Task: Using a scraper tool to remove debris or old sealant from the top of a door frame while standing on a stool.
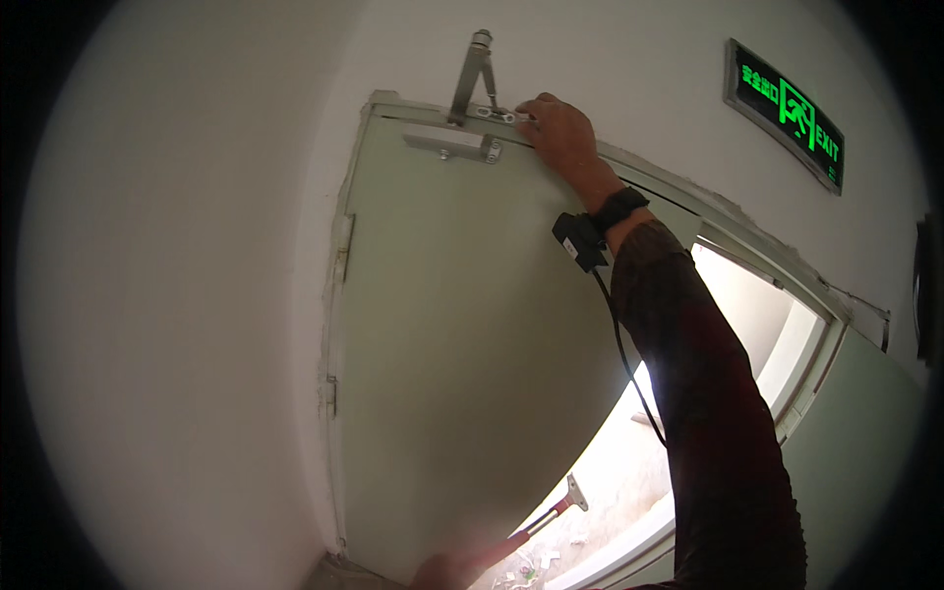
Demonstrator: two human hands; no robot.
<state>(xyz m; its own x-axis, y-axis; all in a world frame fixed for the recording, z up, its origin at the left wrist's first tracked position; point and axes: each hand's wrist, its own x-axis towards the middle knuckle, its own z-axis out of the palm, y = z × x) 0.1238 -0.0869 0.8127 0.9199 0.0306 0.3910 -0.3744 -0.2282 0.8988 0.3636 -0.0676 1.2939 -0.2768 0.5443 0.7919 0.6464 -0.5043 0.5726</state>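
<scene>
My right hand (562, 136) reaches up to the top of a pale green door (452, 324). Its fingers pinch the right end of a small silver bracket (500, 115) with round holes, at the foot of a door closer's folding arm (466, 84). The silver closer body (447, 143) sits just below, on the door face. At the lower edge, a red-handled tool (511, 543) with a metal shaft and a flat grey T-shaped end slants up. Its lower end runs into a blurred reddish shape, apparently my left hand (442, 572), whose fingers cannot be made out.
A green-lit exit sign (785, 116) hangs on the wall at upper right. Bright light comes through the doorway (629, 462), with debris on the floor beyond. Hinges (342, 251) line the door's left edge. A black device (580, 241) with a cable is strapped to my right wrist.
</scene>
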